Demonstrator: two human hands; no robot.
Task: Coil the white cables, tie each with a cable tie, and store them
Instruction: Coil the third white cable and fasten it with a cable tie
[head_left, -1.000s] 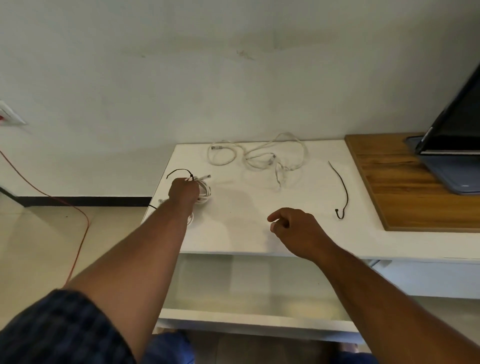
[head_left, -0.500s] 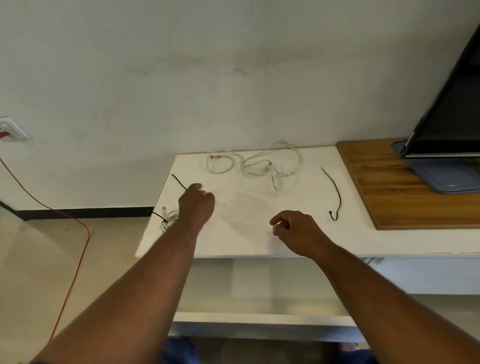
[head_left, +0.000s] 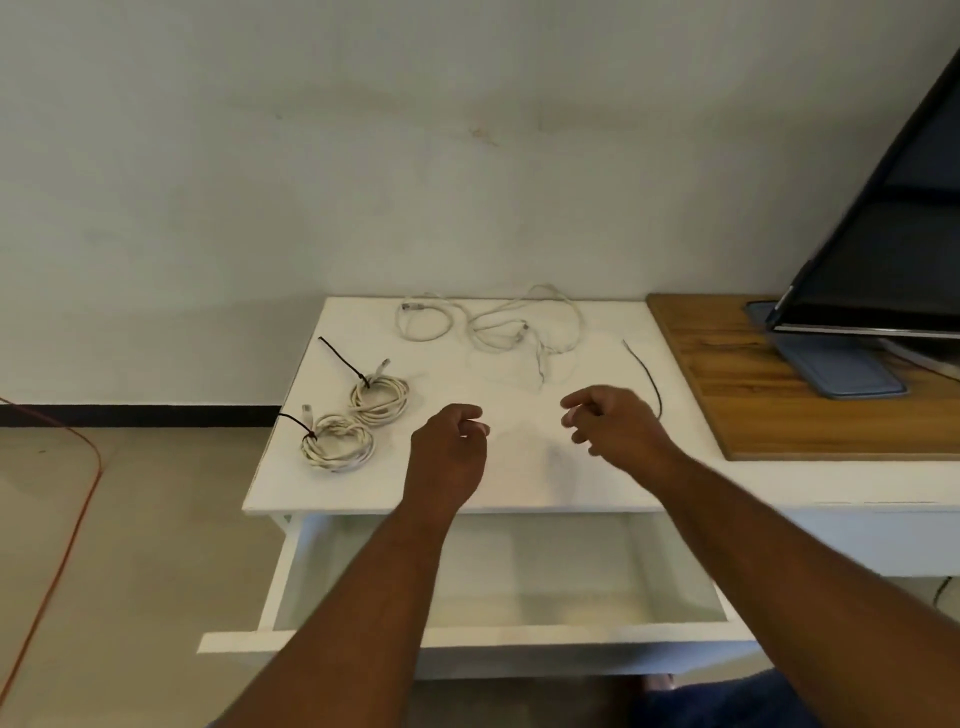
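Two coiled white cables lie at the left of the white table (head_left: 519, 483), each bound with a black cable tie: one coil (head_left: 380, 397) farther back, the other coil (head_left: 337, 442) nearer the left edge. A loose tangle of white cable (head_left: 493, 327) sprawls at the table's back. A spare black cable tie (head_left: 647, 375) lies to the right. My left hand (head_left: 449, 449) hovers over the table's middle, fingers loosely curled, holding nothing. My right hand (head_left: 615, 423) hovers beside it with fingers apart and nothing in them.
Below the table's front edge a white drawer (head_left: 519, 636) stands pulled out. A wooden board (head_left: 727, 384) at the right carries a dark monitor (head_left: 893, 249) on a blue-grey base. An orange cord (head_left: 67, 525) runs over the floor at the left.
My left hand let go of the second tied coil at the table's left and moved right toward the middle. The right hand opened slightly. The camera shifted, showing both coils.
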